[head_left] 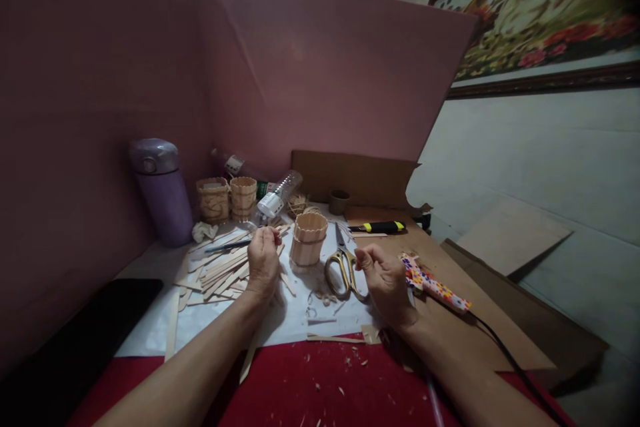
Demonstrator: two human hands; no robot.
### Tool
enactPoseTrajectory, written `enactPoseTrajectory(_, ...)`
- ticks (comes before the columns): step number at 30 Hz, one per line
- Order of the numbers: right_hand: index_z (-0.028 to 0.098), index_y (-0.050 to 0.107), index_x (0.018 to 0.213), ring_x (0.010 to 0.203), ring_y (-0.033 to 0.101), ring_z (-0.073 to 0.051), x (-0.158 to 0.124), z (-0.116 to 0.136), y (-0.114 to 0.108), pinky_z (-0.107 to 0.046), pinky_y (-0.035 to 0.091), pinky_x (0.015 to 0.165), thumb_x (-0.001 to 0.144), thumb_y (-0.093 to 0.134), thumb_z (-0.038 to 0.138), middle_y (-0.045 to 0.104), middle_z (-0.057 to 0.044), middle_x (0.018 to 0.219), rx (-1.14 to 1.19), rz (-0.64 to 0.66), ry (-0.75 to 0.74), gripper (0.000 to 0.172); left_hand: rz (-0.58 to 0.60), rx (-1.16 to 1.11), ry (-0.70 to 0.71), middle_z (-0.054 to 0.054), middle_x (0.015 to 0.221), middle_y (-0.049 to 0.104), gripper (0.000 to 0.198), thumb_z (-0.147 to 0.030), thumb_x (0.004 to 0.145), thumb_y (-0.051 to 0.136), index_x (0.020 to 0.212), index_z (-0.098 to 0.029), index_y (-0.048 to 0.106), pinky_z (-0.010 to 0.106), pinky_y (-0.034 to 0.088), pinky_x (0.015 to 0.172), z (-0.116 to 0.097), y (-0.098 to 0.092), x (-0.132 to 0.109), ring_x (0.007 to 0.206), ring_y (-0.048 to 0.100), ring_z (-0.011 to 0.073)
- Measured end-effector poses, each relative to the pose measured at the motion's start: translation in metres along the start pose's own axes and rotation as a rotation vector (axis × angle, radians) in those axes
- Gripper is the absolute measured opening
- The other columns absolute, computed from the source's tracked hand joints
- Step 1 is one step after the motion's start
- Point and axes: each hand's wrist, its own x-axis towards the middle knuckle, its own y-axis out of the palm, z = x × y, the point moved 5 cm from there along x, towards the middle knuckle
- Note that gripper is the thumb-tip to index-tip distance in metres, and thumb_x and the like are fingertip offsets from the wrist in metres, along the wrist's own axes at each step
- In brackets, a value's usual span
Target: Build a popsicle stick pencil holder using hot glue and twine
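Observation:
A small cup of upright wooden craft sticks, with a band around it, stands between my hands. My left hand is closed, fingers curled and pressed together, over the right end of a pile of loose craft sticks. My right hand is also closed in a pinch, beside the gold-handled scissors. Anything held in either hand is too small or hidden to make out. Right of it lies a flower-patterned glue gun with a black cord, partly behind the hand.
Two finished-looking stick cups, a purple tumbler and a clear plastic bottle stand or lie at the back left. A yellow-black utility knife rests on cardboard. A black phone-like slab lies left. Scraps litter the red cloth.

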Motion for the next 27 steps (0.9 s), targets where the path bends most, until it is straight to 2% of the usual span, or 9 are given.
enactPoseTrajectory(6,0.02,0.055,0.065,0.056,0.05,-0.014,-0.001,0.005,0.001,-0.027,0.036,0.057,0.096,0.052,0.037,0.053,0.001,0.059,-0.036,0.021,-0.063,0.036,0.015,0.004,0.045,-0.001,0.061,0.049,0.027,-0.034,0.085,0.051,0.061,-0.022,0.05,0.029,0.04,0.065,-0.007,0.001,-0.001,0.063,0.048,0.0158)
enactPoseTrajectory(10,0.02,0.054,0.064,0.056,0.049,-0.014,0.0,0.008,0.002,-0.026,0.035,0.057,0.097,0.051,0.034,0.051,0.002,0.058,-0.046,0.031,-0.119,0.036,0.022,-0.015,0.036,-0.001,0.06,0.051,0.023,-0.033,0.08,0.055,0.061,-0.02,0.053,0.029,0.041,0.065,-0.005,0.003,0.001,0.062,0.049,0.0155)
enactPoseTrajectory(14,0.02,0.054,0.065,0.056,0.047,-0.014,0.0,0.009,0.002,-0.026,0.034,0.057,0.097,0.051,0.032,0.049,0.003,0.058,-0.051,0.022,-0.141,0.034,0.044,-0.07,0.007,0.001,0.069,0.059,0.013,-0.031,0.071,0.061,0.073,-0.018,0.058,0.031,0.046,0.072,-0.002,0.003,0.002,0.07,0.056,0.0168)
enactPoseTrajectory(15,0.02,0.053,0.065,0.056,0.047,-0.014,0.0,0.009,0.002,-0.026,0.034,0.057,0.097,0.051,0.032,0.049,0.003,0.058,-0.052,0.026,-0.149,0.034,0.064,-0.089,0.001,0.002,0.075,0.062,0.016,-0.03,0.068,0.063,0.08,-0.018,0.059,0.032,0.047,0.075,-0.002,0.003,0.001,0.074,0.059,0.0176)
enactPoseTrajectory(18,0.02,0.052,0.066,0.057,0.048,-0.014,-0.001,0.011,0.004,-0.026,0.035,0.058,0.097,0.051,0.03,0.05,0.002,0.06,-0.053,0.05,-0.178,0.033,0.181,-0.156,-0.031,0.008,0.1,0.068,0.039,-0.028,0.062,0.067,0.099,-0.017,0.06,0.036,0.048,0.088,-0.005,0.009,-0.006,0.097,0.064,0.0228)
enactPoseTrajectory(21,0.02,0.054,0.068,0.059,0.05,-0.015,-0.002,0.013,0.006,-0.027,0.036,0.059,0.097,0.052,0.029,0.053,0.001,0.062,-0.056,0.065,-0.197,0.031,0.372,-0.197,-0.078,0.013,0.125,0.062,0.065,-0.026,0.057,0.074,0.118,-0.016,0.055,0.039,0.044,0.099,-0.008,0.021,-0.014,0.119,0.057,0.0289)
enactPoseTrajectory(23,0.02,0.055,0.069,0.06,0.051,-0.015,-0.003,0.014,0.006,-0.027,0.037,0.059,0.097,0.052,0.028,0.055,0.0,0.063,-0.056,0.076,-0.208,0.03,0.492,-0.147,-0.05,0.012,0.125,0.061,0.074,-0.023,0.054,0.076,0.123,-0.016,0.052,0.04,0.044,0.099,-0.011,0.03,-0.017,0.118,0.056,0.0301)
enactPoseTrajectory(25,0.021,0.055,0.068,0.061,0.052,-0.016,-0.002,0.015,0.007,-0.028,0.039,0.06,0.097,0.051,0.029,0.056,-0.001,0.063,-0.056,0.093,-0.209,0.03,0.562,-0.07,0.021,0.009,0.116,0.064,0.068,-0.021,0.056,0.075,0.12,-0.016,0.053,0.039,0.046,0.092,-0.013,0.036,-0.018,0.107,0.059,0.0281)
enactPoseTrajectory(27,0.021,0.057,0.072,0.068,0.057,-0.019,-0.002,0.015,0.008,-0.031,0.043,0.066,0.097,0.052,0.03,0.06,-0.003,0.068,-0.054,0.106,-0.198,0.027,0.58,-0.039,0.075,0.009,0.11,0.065,0.061,-0.022,0.06,0.074,0.117,-0.016,0.055,0.038,0.047,0.089,-0.016,0.04,-0.02,0.102,0.06,0.0265)
